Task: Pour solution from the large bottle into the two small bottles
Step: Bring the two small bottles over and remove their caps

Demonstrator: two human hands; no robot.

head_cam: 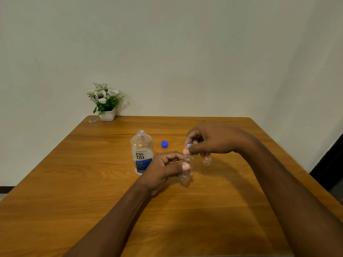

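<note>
left hand [163,169]: fingers grasp small bottle [185,176]
right hand [213,140]: fingers pinch its cap [189,145]
large bottle [142,154]: open, just left of left fingers
step: probably uncapping
next: cap off, then lift large bottle

One small clear bottle [186,171] is upright in the left hand [165,168], whose fingers curl round its body, while the right hand [209,140] pinches a small blue cap [189,145] at its neck. The large bottle [142,153], clear, uncapped and labelled "renu" in blue and white, stands upright just left of that grip, with its blue screw cap [164,143] lying beyond the grip. The second small bottle [207,160] stands upright just right of it, top hidden under the right hand.
</note>
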